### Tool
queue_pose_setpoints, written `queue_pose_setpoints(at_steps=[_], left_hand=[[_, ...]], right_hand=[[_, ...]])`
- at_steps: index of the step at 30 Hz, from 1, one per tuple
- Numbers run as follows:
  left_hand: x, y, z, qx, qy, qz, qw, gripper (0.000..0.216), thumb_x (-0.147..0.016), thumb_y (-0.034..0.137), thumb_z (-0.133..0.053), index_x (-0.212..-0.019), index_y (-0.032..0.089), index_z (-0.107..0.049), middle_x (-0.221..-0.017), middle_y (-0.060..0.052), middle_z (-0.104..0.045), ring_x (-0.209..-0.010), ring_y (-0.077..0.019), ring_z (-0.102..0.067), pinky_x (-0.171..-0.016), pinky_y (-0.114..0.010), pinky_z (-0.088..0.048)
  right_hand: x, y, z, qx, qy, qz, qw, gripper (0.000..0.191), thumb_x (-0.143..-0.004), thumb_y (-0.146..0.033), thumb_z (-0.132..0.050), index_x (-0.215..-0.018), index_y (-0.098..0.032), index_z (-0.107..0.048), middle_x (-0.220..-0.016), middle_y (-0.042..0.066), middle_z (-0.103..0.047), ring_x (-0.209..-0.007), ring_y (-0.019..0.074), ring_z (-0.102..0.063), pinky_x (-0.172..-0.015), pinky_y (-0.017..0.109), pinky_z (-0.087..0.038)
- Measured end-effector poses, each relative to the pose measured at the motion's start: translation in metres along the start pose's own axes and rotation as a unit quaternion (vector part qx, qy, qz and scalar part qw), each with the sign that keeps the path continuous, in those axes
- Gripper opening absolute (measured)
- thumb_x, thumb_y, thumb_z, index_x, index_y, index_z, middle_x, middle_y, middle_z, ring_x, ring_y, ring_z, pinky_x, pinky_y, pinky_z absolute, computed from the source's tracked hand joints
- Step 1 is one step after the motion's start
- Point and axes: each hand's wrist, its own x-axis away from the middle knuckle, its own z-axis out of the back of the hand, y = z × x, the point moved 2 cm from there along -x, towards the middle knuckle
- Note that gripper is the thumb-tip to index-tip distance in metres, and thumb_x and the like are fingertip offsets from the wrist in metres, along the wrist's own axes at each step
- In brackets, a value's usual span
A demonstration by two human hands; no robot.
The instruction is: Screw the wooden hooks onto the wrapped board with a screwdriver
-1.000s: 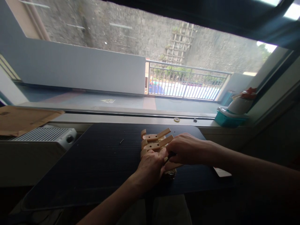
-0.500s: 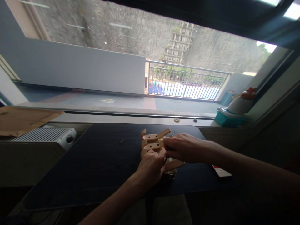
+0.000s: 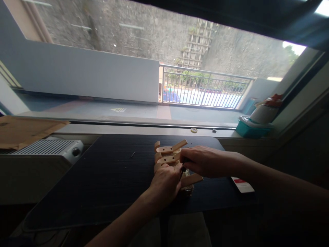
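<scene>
On the dark table (image 3: 110,181) several pale wooden hook-shaped pieces (image 3: 164,149) with dark screw holes lie in a row over something in clear, shiny wrapping (image 3: 189,189). My left hand (image 3: 164,181) is closed on the nearest wooden piece (image 3: 192,179) and holds it down; that hand hides part of it. Curled round a dark, slim tool (image 3: 183,168), which looks like a screwdriver, my right hand (image 3: 202,160) sits just above the left fingertips. The tool points down at the wood. Its tip is hidden by my left hand.
A small screw (image 3: 133,154) lies left on the table, and a red-and-white card (image 3: 243,185) lies at its right edge. The windowsill holds a small tape roll (image 3: 194,130) and a teal box (image 3: 253,129). A radiator (image 3: 74,151) with cardboard (image 3: 33,129) stands left.
My right hand has turned and shifted slightly, so more of the dark tool shows and the card is less covered. My left hand and the wooden pieces stay in place.
</scene>
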Motion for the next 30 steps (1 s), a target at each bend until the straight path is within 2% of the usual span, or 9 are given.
queue_pose_setpoints(at_steps=[5,12,15,19,25,30], left_hand=[[0.000,-0.001,0.001,-0.005,0.009,0.003,1.000,0.023,-0.078,0.021,-0.055,-0.100,0.017,-0.057,-0.097,-0.008,-0.067,-0.091,-0.0244,-0.062,-0.082,-0.036,-0.045],[0.000,0.001,0.001,-0.034,0.014,0.012,0.999,0.009,-0.076,0.019,-0.054,-0.083,0.016,-0.060,-0.081,-0.006,-0.068,-0.081,-0.0233,-0.063,-0.079,-0.036,-0.043],[0.000,0.001,0.002,-0.036,0.015,0.007,0.999,0.007,-0.076,0.018,-0.054,-0.079,0.016,-0.060,-0.078,-0.006,-0.067,-0.079,-0.0229,-0.062,-0.078,-0.035,-0.044],[0.001,0.000,0.003,-0.022,0.011,0.004,1.000,0.007,-0.075,0.019,-0.056,-0.079,0.017,-0.060,-0.081,-0.006,-0.067,-0.083,-0.0230,-0.062,-0.078,-0.034,-0.044],[0.001,0.000,0.002,-0.009,0.007,-0.004,1.000,0.006,-0.078,0.022,-0.055,-0.078,0.017,-0.059,-0.083,-0.006,-0.068,-0.079,-0.0217,-0.062,-0.082,-0.037,-0.043],[0.001,-0.001,0.000,0.006,0.013,-0.015,1.000,0.008,-0.080,0.025,-0.057,-0.082,0.018,-0.059,-0.081,-0.004,-0.068,-0.078,-0.0209,-0.062,-0.086,-0.038,-0.041]], right_hand=[[0.001,0.000,-0.003,0.005,0.006,-0.010,1.000,0.013,-0.090,-0.022,-0.044,-0.086,-0.015,-0.054,-0.076,0.003,-0.057,-0.064,0.0114,-0.048,-0.056,0.023,-0.031],[-0.003,-0.006,-0.006,0.051,0.013,-0.043,0.998,0.022,-0.092,-0.028,-0.039,-0.083,-0.015,-0.055,-0.073,0.004,-0.057,-0.059,0.0116,-0.047,-0.050,0.025,-0.026],[-0.004,-0.008,-0.004,0.019,0.001,-0.034,0.999,0.022,-0.092,-0.027,-0.039,-0.082,-0.015,-0.055,-0.071,0.002,-0.056,-0.057,0.0105,-0.045,-0.050,0.024,-0.028],[-0.002,-0.009,-0.001,-0.025,-0.007,-0.033,0.999,0.017,-0.091,-0.024,-0.039,-0.086,-0.016,-0.054,-0.074,0.001,-0.056,-0.059,0.0098,-0.046,-0.053,0.023,-0.030],[0.001,-0.010,-0.004,0.002,0.000,-0.032,0.999,0.016,-0.090,-0.022,-0.040,-0.088,-0.014,-0.054,-0.076,0.004,-0.059,-0.062,0.0113,-0.048,-0.054,0.024,-0.030],[0.006,-0.008,-0.007,-0.001,0.012,-0.011,1.000,0.019,-0.092,-0.027,-0.040,-0.089,-0.015,-0.054,-0.079,0.005,-0.060,-0.064,0.0127,-0.051,-0.055,0.025,-0.031]])
